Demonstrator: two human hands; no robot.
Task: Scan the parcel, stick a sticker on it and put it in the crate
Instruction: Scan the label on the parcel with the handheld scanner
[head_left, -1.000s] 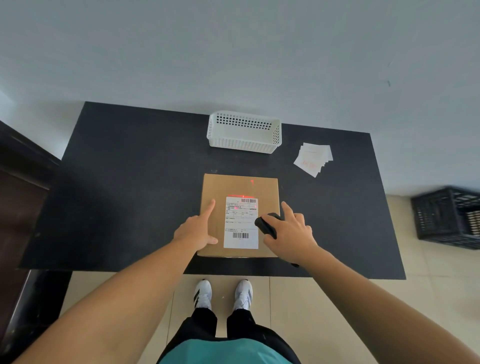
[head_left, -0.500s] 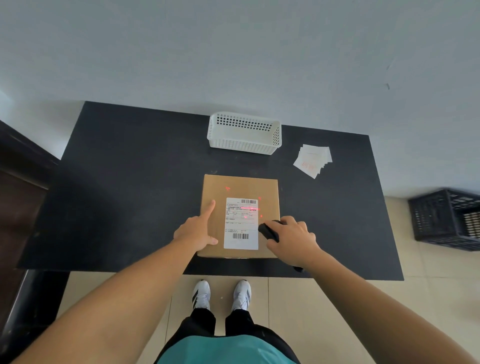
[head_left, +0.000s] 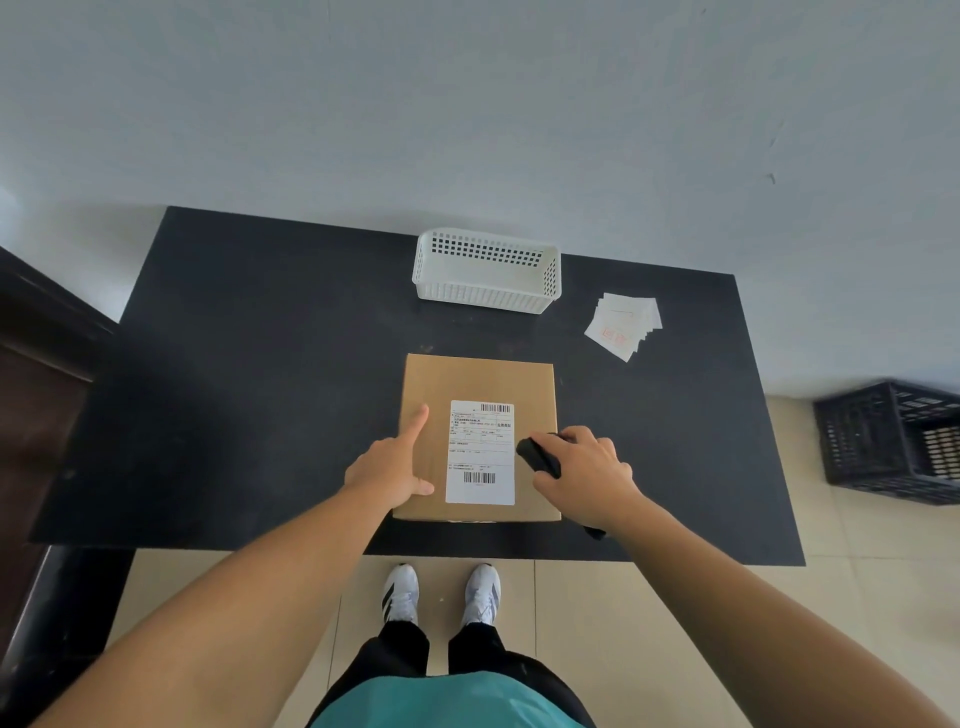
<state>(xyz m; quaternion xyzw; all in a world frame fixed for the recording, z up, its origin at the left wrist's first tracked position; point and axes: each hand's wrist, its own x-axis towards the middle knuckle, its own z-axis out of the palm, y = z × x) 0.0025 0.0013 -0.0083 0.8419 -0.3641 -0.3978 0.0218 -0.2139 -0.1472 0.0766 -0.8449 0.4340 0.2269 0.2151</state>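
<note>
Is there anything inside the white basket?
No, the white basket at the back of the table shows only its own bare walls and floor, with nothing lying in it.

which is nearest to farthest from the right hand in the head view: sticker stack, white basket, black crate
From the right hand:
1. sticker stack, beyond it on the table, slightly right
2. white basket, at the table's far edge, left of the stickers
3. black crate, on the floor, far right
</note>
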